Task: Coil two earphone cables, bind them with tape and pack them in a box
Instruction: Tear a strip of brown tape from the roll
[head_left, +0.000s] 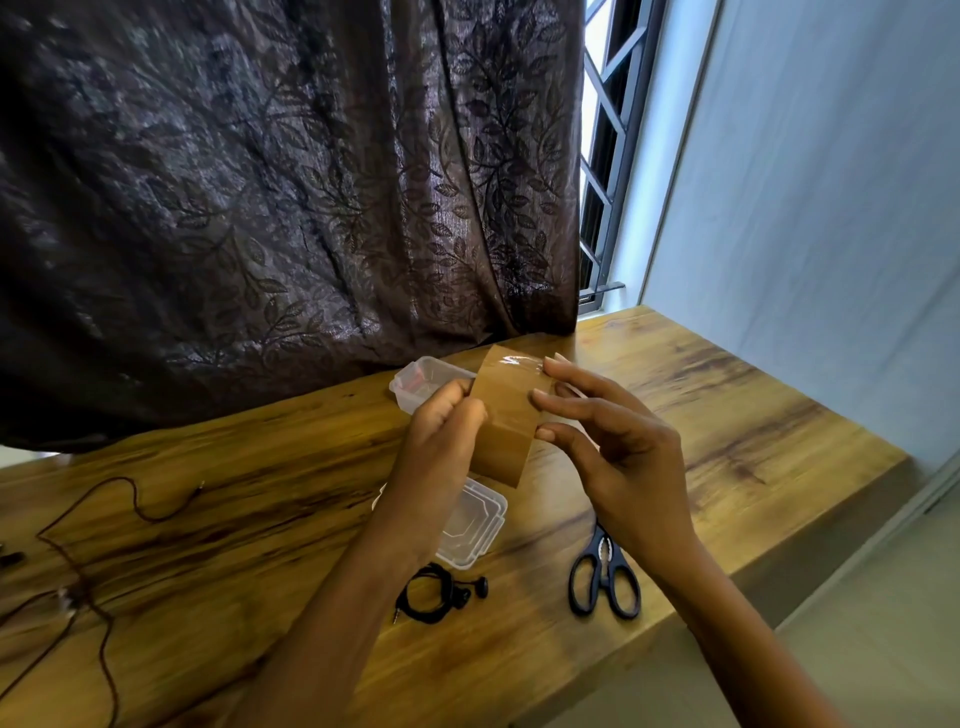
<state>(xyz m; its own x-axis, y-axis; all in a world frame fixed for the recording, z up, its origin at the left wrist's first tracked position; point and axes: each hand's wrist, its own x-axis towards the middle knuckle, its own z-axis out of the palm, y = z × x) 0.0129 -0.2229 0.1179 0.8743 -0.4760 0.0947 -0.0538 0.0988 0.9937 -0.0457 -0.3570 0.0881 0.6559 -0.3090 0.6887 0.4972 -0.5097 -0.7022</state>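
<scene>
My left hand is clenched round the left edge of the tape, knuckles towards me. My right hand is spread, and its nearly straight fingertips and thumb touch the tape's right edge. I cannot tell whether they pinch it. The tape is a wide brown band held up between my two hands, above the table. It is matt and cardboard-coloured lower down, and there is a glossy, crinkled patch at the top, by my middle finger. Just beyond my left fingers sits the clear plastic box, with something red inside. Under my left wrist lies its clear lid. Nearer to me than that is the black earphone, wound into a small coil with its buds beside it. Black-handled scissors lie below my right wrist. Well off to the left of my hands the brown earphone cable trails loose and uncoiled across the wood. A dark leaf-patterned curtain hangs behind everything.
</scene>
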